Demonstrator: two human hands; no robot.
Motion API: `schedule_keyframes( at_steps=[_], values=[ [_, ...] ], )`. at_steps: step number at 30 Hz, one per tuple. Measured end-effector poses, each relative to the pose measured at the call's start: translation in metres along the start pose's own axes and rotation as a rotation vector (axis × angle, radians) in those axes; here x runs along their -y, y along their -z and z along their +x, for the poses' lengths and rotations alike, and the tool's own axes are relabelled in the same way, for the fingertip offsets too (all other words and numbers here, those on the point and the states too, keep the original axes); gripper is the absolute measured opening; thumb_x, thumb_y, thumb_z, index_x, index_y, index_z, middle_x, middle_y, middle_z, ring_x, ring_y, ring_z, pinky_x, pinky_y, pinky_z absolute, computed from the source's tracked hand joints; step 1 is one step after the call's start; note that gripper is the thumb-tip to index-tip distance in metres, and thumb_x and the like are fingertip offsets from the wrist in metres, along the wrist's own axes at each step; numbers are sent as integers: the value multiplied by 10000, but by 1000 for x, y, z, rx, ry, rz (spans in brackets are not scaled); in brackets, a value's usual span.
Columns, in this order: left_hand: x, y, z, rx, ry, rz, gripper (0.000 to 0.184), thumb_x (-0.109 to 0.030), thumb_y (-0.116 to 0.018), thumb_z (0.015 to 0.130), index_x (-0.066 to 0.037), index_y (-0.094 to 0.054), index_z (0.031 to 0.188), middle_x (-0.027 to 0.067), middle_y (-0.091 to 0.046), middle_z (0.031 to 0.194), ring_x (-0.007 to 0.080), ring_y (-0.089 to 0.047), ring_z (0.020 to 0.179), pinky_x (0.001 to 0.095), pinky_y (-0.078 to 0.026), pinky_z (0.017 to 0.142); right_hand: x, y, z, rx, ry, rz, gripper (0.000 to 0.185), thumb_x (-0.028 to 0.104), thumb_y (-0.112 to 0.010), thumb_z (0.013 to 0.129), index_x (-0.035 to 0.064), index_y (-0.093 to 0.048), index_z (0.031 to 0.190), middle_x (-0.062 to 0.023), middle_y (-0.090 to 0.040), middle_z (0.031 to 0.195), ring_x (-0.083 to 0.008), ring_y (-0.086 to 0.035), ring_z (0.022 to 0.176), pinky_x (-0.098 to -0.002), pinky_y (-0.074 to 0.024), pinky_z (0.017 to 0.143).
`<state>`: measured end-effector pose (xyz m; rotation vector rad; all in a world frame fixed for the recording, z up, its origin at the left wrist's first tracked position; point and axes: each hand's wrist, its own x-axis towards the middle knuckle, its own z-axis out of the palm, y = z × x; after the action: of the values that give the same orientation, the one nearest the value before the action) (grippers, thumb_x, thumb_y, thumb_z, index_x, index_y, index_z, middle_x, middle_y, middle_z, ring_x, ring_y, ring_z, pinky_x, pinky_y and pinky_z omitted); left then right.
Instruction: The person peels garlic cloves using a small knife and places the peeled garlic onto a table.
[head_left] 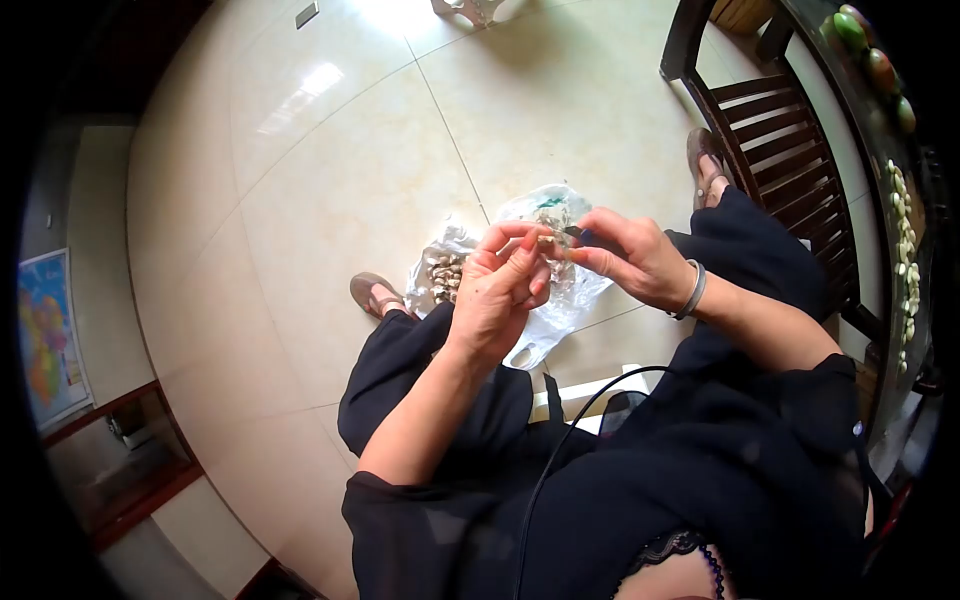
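Note:
My left hand (497, 292) is closed, its thumb and index finger pinching a small pale brownish piece (547, 240) whose kind I cannot make out. Close by on the right, my right hand (637, 262) has thumb and fingers drawn together at the same piece. Something dark shows between those fingers, too small to name. Below the hands, a white plastic bag (540, 330) lies spread on the floor with thin scraps on it. Left of it, another white bag (455, 238) holds several small brown-and-white rounded pieces (443, 277), partly hidden by my left hand.
Pale floor tiles (330, 200) surround the bags. A dark slatted wooden chair (785, 150) stands at the right. Beyond it, a dark table edge carries mangoes (880, 70) and a row of white oval pieces (905, 270). A black cable (545, 470) crosses my lap.

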<state>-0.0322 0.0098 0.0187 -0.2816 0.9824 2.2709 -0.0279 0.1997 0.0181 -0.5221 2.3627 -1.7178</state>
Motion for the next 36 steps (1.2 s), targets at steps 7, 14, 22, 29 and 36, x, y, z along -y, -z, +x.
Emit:
schedule_keyframes(
  at_steps=[7,14,22,29,36],
  values=[
    [-3,-9,-2,45,-13,-25,232,-96,-510,860,-27,-483,1080,91,-537,928,81,-434,603,193,-331,506,0,1,-1,-44,85,-140,265,266,-617,791,39,-522,889,-138,-562,671,-302,-579,599,-329,-438,510],
    [-2,-6,-1,35,9,39,305,-79,-543,835,-7,-488,1127,65,-546,923,71,-431,619,190,-332,520,-2,1,0,-92,136,-207,280,280,-627,776,45,-517,879,-132,-560,677,-303,-577,594,-342,-439,497],
    [-3,-7,-2,2,37,34,289,-87,-548,838,11,-517,1108,15,-549,824,63,-409,618,184,-308,538,-1,2,2,-101,197,-290,272,288,-615,784,43,-512,843,-128,-558,681,-293,-577,603,-337,-440,494],
    [0,-6,-1,31,53,19,273,-107,-545,846,15,-535,1090,13,-545,773,62,-406,612,187,-306,535,1,2,2,-72,201,-305,262,294,-580,809,41,-515,826,-117,-559,668,-268,-574,581,-323,-440,487],
    [8,-1,1,0,49,36,239,-118,-562,835,-14,-572,1049,17,-554,770,65,-410,610,195,-318,537,1,1,3,-96,198,-304,245,291,-562,822,52,-511,798,-123,-542,641,-281,-561,577,-337,-433,479]
  ],
)
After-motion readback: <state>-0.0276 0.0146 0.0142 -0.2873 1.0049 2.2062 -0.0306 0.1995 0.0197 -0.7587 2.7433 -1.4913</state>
